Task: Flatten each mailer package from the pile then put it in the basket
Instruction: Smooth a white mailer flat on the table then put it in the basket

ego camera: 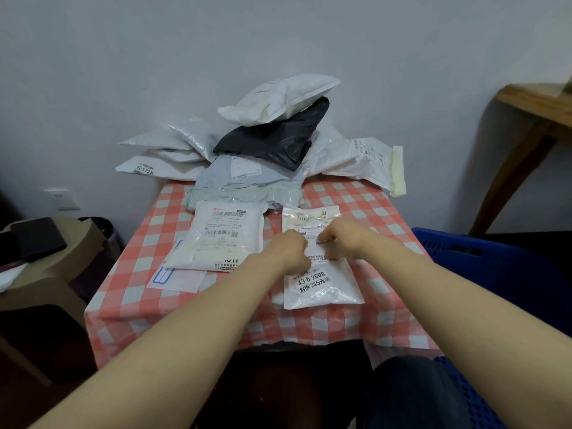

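1 black mailer (272,140), 2 white poly mailers (223,243) (322,286) in front, 1 blue basket (464,252), 1 checked table (139,258)

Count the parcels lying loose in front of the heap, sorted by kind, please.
White mailers: 2, one under the left hand and right hand, one to its left.
Flat envelope with a blue box: 1, partly under the left mailer.
Total: 3

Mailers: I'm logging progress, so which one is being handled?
The white mailer printed 43-6-2609, lying apart from the pile; left hand and right hand both hold it.
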Available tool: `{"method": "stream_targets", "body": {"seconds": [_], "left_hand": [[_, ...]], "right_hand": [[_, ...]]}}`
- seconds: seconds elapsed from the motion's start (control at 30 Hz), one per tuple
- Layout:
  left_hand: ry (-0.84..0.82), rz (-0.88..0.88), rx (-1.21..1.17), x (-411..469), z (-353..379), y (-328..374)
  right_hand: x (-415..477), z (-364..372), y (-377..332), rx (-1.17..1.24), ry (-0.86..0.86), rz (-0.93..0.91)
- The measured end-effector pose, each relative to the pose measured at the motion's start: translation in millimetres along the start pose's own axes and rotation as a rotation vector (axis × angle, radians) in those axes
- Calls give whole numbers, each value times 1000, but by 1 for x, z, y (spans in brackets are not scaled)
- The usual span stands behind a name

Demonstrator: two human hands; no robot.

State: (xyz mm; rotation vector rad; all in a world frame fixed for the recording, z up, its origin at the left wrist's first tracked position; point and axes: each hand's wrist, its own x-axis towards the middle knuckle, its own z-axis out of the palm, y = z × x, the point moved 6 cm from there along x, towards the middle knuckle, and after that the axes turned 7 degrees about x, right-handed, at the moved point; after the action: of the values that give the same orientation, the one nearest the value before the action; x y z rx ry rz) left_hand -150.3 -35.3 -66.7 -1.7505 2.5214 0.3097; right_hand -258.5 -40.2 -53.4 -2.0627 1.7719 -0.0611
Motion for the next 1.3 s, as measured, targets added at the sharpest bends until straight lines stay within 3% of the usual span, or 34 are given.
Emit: {"method": "stream_targets", "body": {"seconds": [0.2, 0.53, 0.67, 0.83, 0.97, 1.17, 1.3], "left_hand": [[42, 10, 58, 5, -10, 4], [227, 48, 130, -2, -12, 9], [145, 65, 63, -3, -8, 2], [38, 90, -62, -10, -2, -1], [43, 160, 118, -6, 2, 3], [-74, 153, 75, -4, 7, 2], [4, 136, 122, -8, 0, 9]], "right_hand": [[10, 1, -7, -111, -27, -38], [-3, 0, -13, -266, 204, -41], [-5, 0, -9, -208, 274, -50], [-3, -2, 0, 117, 128, 20], [-5, -2, 8, 284, -2, 56], [-6, 2, 5, 192, -60, 10], [-7, 4, -5, 37, 18, -43]]}}
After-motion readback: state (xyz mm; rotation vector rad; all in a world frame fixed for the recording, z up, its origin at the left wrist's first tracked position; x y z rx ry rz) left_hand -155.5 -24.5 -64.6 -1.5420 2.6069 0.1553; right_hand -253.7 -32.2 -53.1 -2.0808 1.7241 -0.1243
